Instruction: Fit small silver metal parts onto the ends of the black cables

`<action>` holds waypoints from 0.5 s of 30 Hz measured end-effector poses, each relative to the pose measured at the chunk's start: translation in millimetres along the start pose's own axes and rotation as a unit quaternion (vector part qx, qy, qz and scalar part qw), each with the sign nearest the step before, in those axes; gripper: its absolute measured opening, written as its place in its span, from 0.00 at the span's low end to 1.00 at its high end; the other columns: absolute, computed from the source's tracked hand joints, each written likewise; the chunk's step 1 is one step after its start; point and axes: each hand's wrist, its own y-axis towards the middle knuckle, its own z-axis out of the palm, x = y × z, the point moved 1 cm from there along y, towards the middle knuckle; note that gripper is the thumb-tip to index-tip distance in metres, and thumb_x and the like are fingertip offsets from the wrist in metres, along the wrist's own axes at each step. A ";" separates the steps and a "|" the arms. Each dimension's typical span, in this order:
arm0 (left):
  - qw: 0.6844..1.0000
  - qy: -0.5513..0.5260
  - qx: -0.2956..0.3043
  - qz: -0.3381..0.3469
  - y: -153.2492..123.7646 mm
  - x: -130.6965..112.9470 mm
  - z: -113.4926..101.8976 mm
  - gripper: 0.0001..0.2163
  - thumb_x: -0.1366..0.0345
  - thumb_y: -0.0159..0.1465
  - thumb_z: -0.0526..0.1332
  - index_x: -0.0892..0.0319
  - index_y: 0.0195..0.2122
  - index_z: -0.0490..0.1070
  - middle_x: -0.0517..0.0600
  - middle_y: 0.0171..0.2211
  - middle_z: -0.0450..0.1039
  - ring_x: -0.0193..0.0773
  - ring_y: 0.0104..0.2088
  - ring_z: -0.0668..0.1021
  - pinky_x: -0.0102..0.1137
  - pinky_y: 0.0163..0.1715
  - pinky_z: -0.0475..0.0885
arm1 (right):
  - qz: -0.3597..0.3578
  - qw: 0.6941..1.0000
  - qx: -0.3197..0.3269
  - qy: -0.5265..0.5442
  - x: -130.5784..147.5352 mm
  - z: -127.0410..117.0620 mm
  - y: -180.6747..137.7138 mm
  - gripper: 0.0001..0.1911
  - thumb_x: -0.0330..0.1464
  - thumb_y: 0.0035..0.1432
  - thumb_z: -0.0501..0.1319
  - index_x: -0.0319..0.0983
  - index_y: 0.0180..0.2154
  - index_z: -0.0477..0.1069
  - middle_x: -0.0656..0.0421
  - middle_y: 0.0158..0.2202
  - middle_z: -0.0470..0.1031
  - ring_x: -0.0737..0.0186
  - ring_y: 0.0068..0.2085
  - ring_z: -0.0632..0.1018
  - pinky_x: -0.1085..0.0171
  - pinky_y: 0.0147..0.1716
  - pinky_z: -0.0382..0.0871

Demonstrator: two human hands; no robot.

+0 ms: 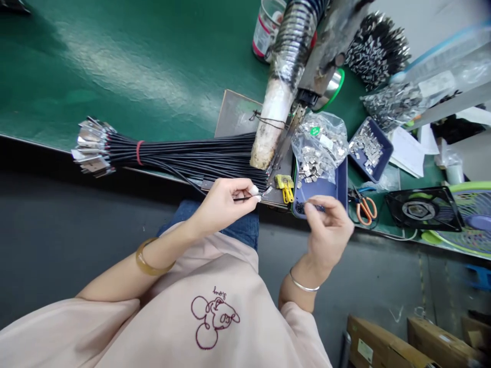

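My left hand [226,204] pinches one thin black cable [245,198] close to its end, just off the table's front edge. Behind it lies a bundle of black cables [184,153], tied with a red band [139,153] and carrying flat silver metal ends [94,145] at the left. My right hand [328,230] is closed in a pinch in front of a blue tray [330,184]; its fingertips are blurred, and what they hold, if anything, cannot be made out. In that tray sit a plastic bag [322,135], small metal pieces [310,167] and tiny dark parts [299,207].
A ribbed duct [295,41] with a whitish nozzle [270,122] hangs over the cables beside a metal tool arm. Yellow clips [286,189], a second blue tray [387,153], orange-handled pliers [366,210] and a black fan [422,209] stand along the green table [153,66].
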 end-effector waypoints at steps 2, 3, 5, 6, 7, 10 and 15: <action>1.000 0.010 -0.009 0.006 -2.5 -1.3 1.5 0.05 0.70 0.58 0.63 0.63 0.26 0.70 0.45 0.25 0.70 0.27 0.26 0.70 0.22 0.28 0.68 | 0.010 0.997 0.072 0.013 0.9 15.5 -10.6 0.02 0.33 0.58 0.67 0.41 0.34 0.77 0.60 0.34 0.77 0.69 0.29 0.74 0.68 0.22 0.61; 1.000 0.014 -0.014 0.006 -3.6 -1.7 1.9 0.04 0.70 0.58 0.63 0.63 0.27 0.70 0.45 0.26 0.71 0.28 0.27 0.71 0.21 0.28 0.68 | 0.010 0.996 0.091 0.007 0.3 22.6 -14.5 0.03 0.34 0.60 0.65 0.41 0.34 0.77 0.60 0.34 0.78 0.69 0.28 0.74 0.68 0.23 0.61; 1.000 0.022 -0.020 0.005 -5.4 -1.8 2.5 0.04 0.69 0.58 0.63 0.63 0.27 0.70 0.45 0.25 0.70 0.27 0.26 0.70 0.21 0.26 0.68 | 0.000 0.995 0.103 -0.019 -1.8 34.2 -19.0 0.07 0.35 0.64 0.62 0.41 0.34 0.77 0.60 0.33 0.77 0.68 0.29 0.73 0.66 0.26 0.64; 0.999 0.024 -0.021 0.004 -6.0 -1.7 2.7 0.04 0.69 0.58 0.63 0.63 0.27 0.70 0.44 0.25 0.69 0.27 0.26 0.70 0.20 0.25 0.67 | -0.007 0.994 0.106 -0.032 -3.0 38.5 -19.7 0.09 0.36 0.66 0.60 0.41 0.33 0.76 0.60 0.32 0.77 0.67 0.30 0.74 0.66 0.28 0.65; 0.999 0.027 -0.022 0.003 -6.4 -1.5 2.9 0.05 0.69 0.58 0.63 0.62 0.27 0.69 0.44 0.25 0.68 0.27 0.25 0.70 0.20 0.24 0.67 | -0.014 0.993 0.110 -0.042 -3.9 41.6 -19.8 0.11 0.36 0.67 0.59 0.41 0.33 0.75 0.60 0.31 0.76 0.67 0.30 0.74 0.65 0.30 0.66; 0.999 0.035 -0.018 0.010 -6.9 -0.9 3.3 0.05 0.70 0.58 0.63 0.62 0.26 0.68 0.43 0.24 0.66 0.26 0.25 0.68 0.19 0.23 0.65 | -0.026 0.991 0.125 -0.051 -4.6 45.2 -18.4 0.12 0.37 0.67 0.58 0.41 0.32 0.74 0.61 0.30 0.76 0.67 0.30 0.74 0.66 0.30 0.66; 0.998 0.052 -0.019 0.024 -7.2 1.1 3.6 0.05 0.71 0.58 0.63 0.62 0.27 0.68 0.43 0.24 0.66 0.25 0.25 0.68 0.18 0.22 0.63 | -0.045 0.989 0.135 -0.048 -1.4 44.4 -18.9 0.10 0.35 0.67 0.59 0.41 0.33 0.75 0.61 0.31 0.76 0.67 0.32 0.74 0.66 0.31 0.66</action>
